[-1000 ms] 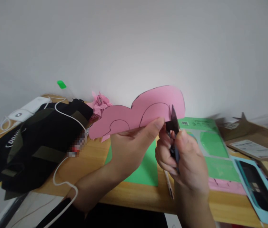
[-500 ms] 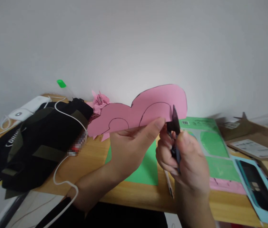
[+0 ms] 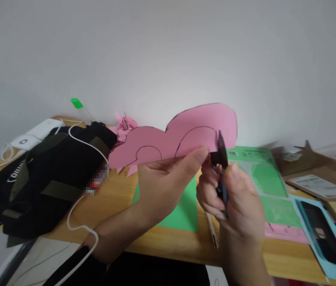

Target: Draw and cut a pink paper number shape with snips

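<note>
- Paper shape (image 3: pixel 169 143), pink and marked with dark curved lines, is held above the tabletop (image 3: pixel 168 248), its long axis laid from left to right and its right end slightly raised.
- By the left hand (image 3: pixel 158 190) the lower edge is pinched, with the thumb tip set on the front face right of the middle.
- The right hand (image 3: pixel 242 206) is wrapped around the scissors (image 3: pixel 223 153), whose blades are directed upward across the lower edge, just beside the larger drawn arch; how tightly the paper is gripped between them cannot be told.
- The right end is nearer the right hand; little space is left between thumb and blades.
- Room is seen above the shape, before the wall (image 3: pixel 275 79); crumpled pink paper (image 3: pixel 126 126) is partly covered in view by the left end.
</note>
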The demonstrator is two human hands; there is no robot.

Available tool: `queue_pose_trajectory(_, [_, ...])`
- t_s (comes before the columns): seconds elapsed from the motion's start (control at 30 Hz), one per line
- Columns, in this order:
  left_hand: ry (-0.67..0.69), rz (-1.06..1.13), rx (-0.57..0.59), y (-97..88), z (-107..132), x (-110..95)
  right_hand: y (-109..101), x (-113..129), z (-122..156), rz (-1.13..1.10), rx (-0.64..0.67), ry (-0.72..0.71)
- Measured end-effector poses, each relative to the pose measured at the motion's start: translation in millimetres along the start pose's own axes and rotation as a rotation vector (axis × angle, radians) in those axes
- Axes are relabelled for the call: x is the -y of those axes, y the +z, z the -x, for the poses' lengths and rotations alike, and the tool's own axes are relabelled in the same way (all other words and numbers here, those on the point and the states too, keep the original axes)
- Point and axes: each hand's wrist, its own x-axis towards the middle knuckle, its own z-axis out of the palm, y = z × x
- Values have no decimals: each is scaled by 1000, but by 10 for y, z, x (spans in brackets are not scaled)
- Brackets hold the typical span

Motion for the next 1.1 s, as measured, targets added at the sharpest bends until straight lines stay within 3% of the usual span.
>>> queue_pose_trajectory(1.1, [-16,-11,37,-34,4,-35,2,34,-5,24,2,26])
